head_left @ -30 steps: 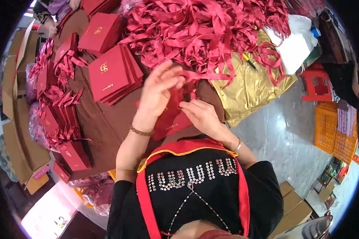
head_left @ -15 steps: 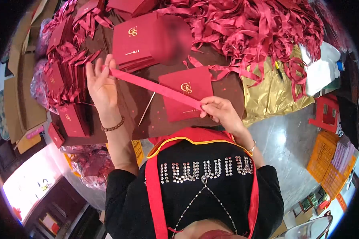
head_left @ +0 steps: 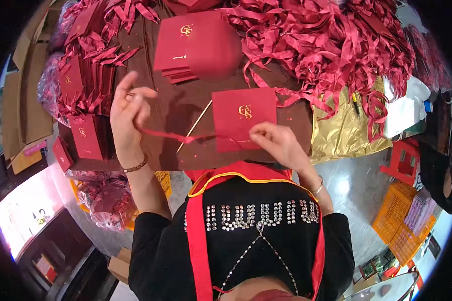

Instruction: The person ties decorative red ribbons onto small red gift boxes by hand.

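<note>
A narrow red ribbon hangs slack between my two hands. My left hand holds its left end low in the palm, with the index finger stretched out and the other fingers bent. My right hand is pinched at the ribbon's other end, over the lower right corner of a dark red folder with a gold logo. A thin pale stick lies on the brown cloth left of the folder.
Stacked red folders lie beyond. Upright folders stand at left. Heaped red ribbons cover the back right, beside gold wrapping and a yellow-black pen. Orange crates sit on the floor at right.
The ribbon was stretched taut and flat; now it sags and looks twisted. My left hand has turned and its fingers have curled. The view has shifted slightly.
</note>
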The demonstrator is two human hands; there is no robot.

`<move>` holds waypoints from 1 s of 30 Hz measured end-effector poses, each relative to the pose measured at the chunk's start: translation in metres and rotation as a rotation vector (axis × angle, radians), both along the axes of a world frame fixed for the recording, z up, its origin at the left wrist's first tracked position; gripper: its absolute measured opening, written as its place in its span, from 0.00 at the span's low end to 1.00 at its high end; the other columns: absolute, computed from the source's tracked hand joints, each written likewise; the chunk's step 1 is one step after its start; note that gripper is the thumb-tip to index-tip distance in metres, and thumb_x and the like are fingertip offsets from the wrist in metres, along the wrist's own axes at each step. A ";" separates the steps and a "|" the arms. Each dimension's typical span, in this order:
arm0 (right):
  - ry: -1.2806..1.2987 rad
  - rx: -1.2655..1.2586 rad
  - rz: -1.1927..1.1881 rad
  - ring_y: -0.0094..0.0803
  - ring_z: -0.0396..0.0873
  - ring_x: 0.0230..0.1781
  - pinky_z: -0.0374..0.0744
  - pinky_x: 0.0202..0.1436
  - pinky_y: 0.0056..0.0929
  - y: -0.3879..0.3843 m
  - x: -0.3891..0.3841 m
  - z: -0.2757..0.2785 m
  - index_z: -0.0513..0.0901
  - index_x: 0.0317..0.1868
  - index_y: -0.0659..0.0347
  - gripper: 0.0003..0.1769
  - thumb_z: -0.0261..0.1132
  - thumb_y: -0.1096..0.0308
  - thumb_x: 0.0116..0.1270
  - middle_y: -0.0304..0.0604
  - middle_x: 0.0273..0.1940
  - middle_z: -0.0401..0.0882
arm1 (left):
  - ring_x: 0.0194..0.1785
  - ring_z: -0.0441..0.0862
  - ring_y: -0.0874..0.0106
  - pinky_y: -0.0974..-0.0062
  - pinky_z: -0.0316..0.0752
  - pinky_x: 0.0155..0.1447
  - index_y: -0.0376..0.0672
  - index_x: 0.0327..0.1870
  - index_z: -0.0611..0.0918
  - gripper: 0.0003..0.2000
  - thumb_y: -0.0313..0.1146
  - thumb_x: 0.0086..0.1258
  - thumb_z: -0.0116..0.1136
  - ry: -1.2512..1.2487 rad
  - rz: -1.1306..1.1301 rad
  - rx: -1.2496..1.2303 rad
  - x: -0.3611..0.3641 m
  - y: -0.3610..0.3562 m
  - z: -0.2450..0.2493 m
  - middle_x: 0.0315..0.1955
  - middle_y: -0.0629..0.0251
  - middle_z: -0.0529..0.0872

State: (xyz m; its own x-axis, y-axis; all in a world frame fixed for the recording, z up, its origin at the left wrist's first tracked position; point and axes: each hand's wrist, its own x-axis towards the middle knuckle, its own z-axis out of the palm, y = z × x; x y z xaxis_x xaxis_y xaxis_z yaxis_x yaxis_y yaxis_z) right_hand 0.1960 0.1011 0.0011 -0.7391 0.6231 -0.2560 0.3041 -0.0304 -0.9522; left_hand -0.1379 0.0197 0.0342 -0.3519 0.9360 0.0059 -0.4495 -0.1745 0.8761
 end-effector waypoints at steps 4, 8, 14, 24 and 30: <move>-0.082 0.829 -0.086 0.42 0.76 0.39 0.73 0.42 0.36 0.040 -0.029 -0.013 0.81 0.41 0.62 0.08 0.62 0.70 0.62 0.45 0.36 0.80 | 0.23 0.70 0.86 0.88 0.66 0.27 0.37 0.57 0.73 0.15 0.26 0.70 0.50 0.464 -0.210 -0.329 0.019 -0.001 0.003 0.36 0.62 0.85; -0.118 1.030 -0.044 0.40 0.76 0.42 0.71 0.46 0.38 0.059 -0.062 -0.027 0.81 0.42 0.59 0.09 0.62 0.70 0.61 0.42 0.39 0.80 | 0.27 0.79 0.75 0.78 0.73 0.32 0.39 0.58 0.71 0.17 0.25 0.67 0.50 0.781 -0.192 -0.525 0.070 0.011 -0.029 0.32 0.61 0.85; -0.229 0.979 0.068 0.40 0.76 0.41 0.71 0.45 0.36 0.049 -0.053 -0.030 0.81 0.43 0.58 0.11 0.64 0.70 0.59 0.42 0.38 0.79 | 0.32 0.81 0.66 0.72 0.75 0.40 0.40 0.61 0.67 0.19 0.22 0.69 0.47 0.937 -0.234 -0.469 0.100 0.012 -0.059 0.33 0.57 0.83; -0.063 0.637 0.107 0.41 0.78 0.37 0.75 0.42 0.31 0.045 -0.034 -0.013 0.80 0.45 0.64 0.13 0.63 0.70 0.60 0.46 0.37 0.80 | 0.33 0.82 0.54 0.62 0.75 0.37 0.39 0.47 0.66 0.09 0.24 0.68 0.49 0.849 -0.248 -0.461 0.110 0.012 -0.064 0.28 0.52 0.82; -0.100 -0.225 0.187 0.19 0.77 0.41 0.74 0.46 0.18 0.068 -0.031 -0.034 0.78 0.51 0.69 0.15 0.61 0.70 0.66 0.37 0.40 0.81 | 0.33 0.83 0.57 0.64 0.76 0.37 0.37 0.45 0.68 0.07 0.24 0.68 0.49 0.854 -0.273 -0.470 0.107 0.012 -0.057 0.29 0.52 0.82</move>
State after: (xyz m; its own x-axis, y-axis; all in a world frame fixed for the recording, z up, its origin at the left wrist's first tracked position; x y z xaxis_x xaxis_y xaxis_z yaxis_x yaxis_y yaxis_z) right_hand 0.1648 0.1695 -0.0333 -0.7997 0.3984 -0.4493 0.4160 -0.1719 -0.8930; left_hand -0.0305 0.0319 -0.0229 -0.1758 0.9562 -0.2340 0.3872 0.2857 0.8766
